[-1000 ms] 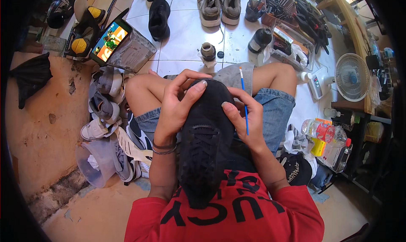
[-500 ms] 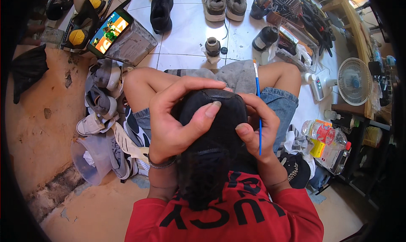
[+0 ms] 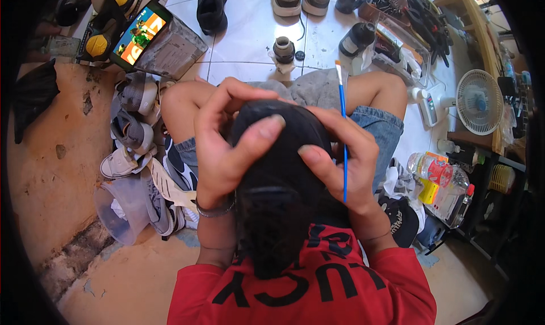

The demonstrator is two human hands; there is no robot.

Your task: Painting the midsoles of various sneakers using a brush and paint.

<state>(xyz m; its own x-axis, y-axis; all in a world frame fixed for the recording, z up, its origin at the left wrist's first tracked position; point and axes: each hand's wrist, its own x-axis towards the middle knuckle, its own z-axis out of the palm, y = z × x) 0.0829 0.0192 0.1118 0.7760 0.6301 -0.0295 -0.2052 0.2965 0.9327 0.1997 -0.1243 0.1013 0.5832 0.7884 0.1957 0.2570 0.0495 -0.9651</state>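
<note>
A black shoe [image 3: 282, 163] is upright between my two hands, laces toward my chest and toe away from me. Wrapped round its left side, my left hand [image 3: 230, 146] presses its thumb on the toe. My right hand [image 3: 347, 157] grips the other side, thumb on the upper. A thin blue-handled paintbrush [image 3: 342, 100] also sits among my right fingers, bristles pointing away. Both sets of fingertips are hidden behind the shoe. Across my lap lies a grey cloth [image 3: 318, 87]. Beyond it stands a small uncapped bottle [image 3: 284, 50], its black cap [image 3: 300, 55] beside it.
Left: a phone [image 3: 139, 36] playing video leans on a box [image 3: 180, 48], near piled shoes [image 3: 133, 129] and a clear plastic bin [image 3: 122, 208]. Ahead are a black shoe [image 3: 212, 9], grey shoes [image 3: 286, 0] and a dark bottle [image 3: 357, 39]. Right: a scale [image 3: 434, 104] and fan [image 3: 478, 102].
The shoe has tipped a little, so its toe seam no longer shows. My right thumb has moved inward and up over the upper. The brush has shifted slightly left and away.
</note>
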